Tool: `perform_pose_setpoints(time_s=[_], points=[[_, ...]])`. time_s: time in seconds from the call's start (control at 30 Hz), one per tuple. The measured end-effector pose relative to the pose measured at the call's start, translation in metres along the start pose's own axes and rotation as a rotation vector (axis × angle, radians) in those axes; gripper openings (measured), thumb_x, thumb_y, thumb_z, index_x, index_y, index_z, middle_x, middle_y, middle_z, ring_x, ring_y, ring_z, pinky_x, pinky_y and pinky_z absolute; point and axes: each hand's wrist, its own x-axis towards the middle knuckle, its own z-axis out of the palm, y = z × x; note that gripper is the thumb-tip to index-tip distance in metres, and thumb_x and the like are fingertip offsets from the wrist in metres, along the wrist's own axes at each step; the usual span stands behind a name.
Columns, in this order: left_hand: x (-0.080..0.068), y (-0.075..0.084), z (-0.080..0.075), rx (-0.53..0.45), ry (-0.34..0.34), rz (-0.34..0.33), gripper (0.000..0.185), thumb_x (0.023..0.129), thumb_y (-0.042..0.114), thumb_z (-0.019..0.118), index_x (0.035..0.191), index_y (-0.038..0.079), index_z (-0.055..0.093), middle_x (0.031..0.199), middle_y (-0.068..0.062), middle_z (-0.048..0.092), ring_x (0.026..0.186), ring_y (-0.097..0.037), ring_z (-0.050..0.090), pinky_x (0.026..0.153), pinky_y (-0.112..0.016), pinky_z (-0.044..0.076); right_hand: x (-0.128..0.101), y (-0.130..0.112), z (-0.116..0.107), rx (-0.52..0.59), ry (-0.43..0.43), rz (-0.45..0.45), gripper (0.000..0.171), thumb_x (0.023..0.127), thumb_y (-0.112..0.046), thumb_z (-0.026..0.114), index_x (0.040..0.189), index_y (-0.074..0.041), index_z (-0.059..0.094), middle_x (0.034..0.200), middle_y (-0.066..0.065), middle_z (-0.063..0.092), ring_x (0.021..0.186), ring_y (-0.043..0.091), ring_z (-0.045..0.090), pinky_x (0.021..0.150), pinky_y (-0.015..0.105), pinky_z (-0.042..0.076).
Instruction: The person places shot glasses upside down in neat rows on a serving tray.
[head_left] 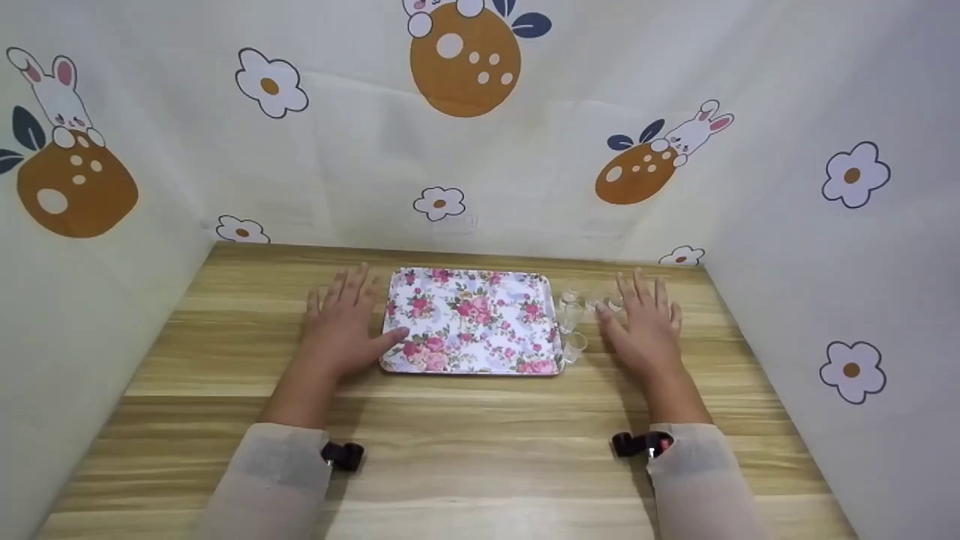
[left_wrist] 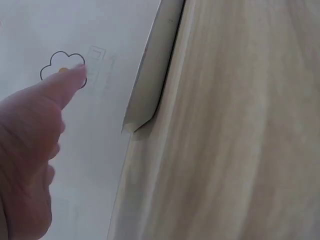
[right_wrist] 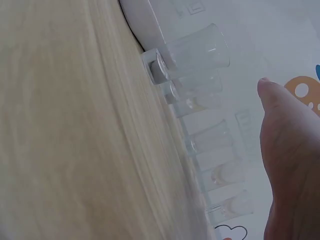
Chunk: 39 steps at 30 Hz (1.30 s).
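Both hands flat, fingers spread: left hand [head_left: 341, 326] by floral tray [head_left: 472, 321], right hand [head_left: 643, 322] w/ small glasses [head_left: 571, 319] just beside, within reach.

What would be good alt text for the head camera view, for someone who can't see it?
Two hands lie flat and open on a wooden table, the left hand touching the left edge of a floral tray, the right hand beside a cluster of small clear glasses just right of the tray. Cartoon-print curtains surround the table.
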Motion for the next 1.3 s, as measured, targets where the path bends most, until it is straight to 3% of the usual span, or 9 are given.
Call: perform_pose_setpoints(time_s=[0.23, 0.43, 0.77, 0.93, 1.13, 1.3], points=[[-0.008, 0.003, 0.002, -0.051, -0.197, 0.084, 0.123, 0.088, 0.075, 0.072, 0.174, 0.012, 0.011, 0.183, -0.015, 0.006, 0.168, -0.046, 0.004, 0.133, -0.073, 0.000, -0.002, 0.006, 0.003, 0.018, -0.009, 0.017, 0.082, 0.106, -0.074, 0.032, 0.173, -0.030, 0.017, 0.183, 0.001, -0.001, 0.168, 0.045, -0.009, 0.129, 0.078, -0.010], [-0.011, 0.004, 0.003, -0.089, -0.274, 0.095, 0.121, 0.089, 0.069, 0.075, 0.172, 0.006, 0.013, 0.182, -0.016, 0.006, 0.168, -0.046, 0.005, 0.134, -0.071, -0.001, 0.002, 0.011, 0.003, 0.089, 0.017, 0.015, 0.079, 0.108, -0.069, 0.033, 0.172, -0.023, 0.026, 0.183, 0.007, 0.007, 0.168, 0.046, -0.003, 0.130, 0.078, 0.000], [-0.011, 0.004, 0.002, -0.106, -0.338, 0.080, 0.118, 0.093, 0.067, 0.071, 0.172, 0.005, 0.010, 0.183, -0.013, 0.004, 0.168, -0.046, 0.005, 0.136, -0.067, 0.005, 0.006, 0.018, 0.001, 0.180, 0.074, 0.012, 0.067, 0.114, -0.053, 0.031, 0.170, -0.017, 0.031, 0.181, 0.014, 0.018, 0.168, 0.046, 0.005, 0.130, 0.077, 0.008], [-0.010, 0.004, 0.003, -0.147, -0.356, 0.066, 0.119, 0.093, 0.066, 0.072, 0.173, 0.008, 0.007, 0.183, -0.011, -0.001, 0.167, -0.046, 0.007, 0.135, -0.066, 0.013, 0.010, 0.023, 0.000, 0.260, 0.108, 0.014, 0.060, 0.115, -0.038, 0.038, 0.169, -0.011, 0.033, 0.180, 0.016, 0.022, 0.168, 0.045, 0.010, 0.135, 0.070, 0.009], [-0.010, 0.003, 0.003, -0.164, -0.352, 0.076, 0.119, 0.093, 0.064, 0.073, 0.173, 0.006, 0.006, 0.183, -0.012, -0.001, 0.166, -0.049, 0.010, 0.135, -0.066, 0.016, 0.014, 0.032, -0.002, 0.375, 0.096, 0.126, 0.071, 0.109, -0.027, 0.059, 0.171, -0.013, 0.027, 0.179, 0.019, 0.022, 0.167, 0.044, 0.017, 0.137, 0.062, 0.015], [-0.009, 0.002, 0.004, -0.181, -0.347, 0.086, 0.119, 0.093, 0.062, 0.074, 0.172, 0.005, 0.007, 0.183, -0.013, -0.001, 0.166, -0.050, 0.009, 0.135, -0.066, 0.015, 0.018, 0.044, -0.001, 0.469, 0.120, 0.228, 0.076, 0.107, -0.026, 0.064, 0.172, -0.015, 0.026, 0.178, 0.021, 0.025, 0.161, 0.048, 0.030, 0.133, 0.062, 0.029]])
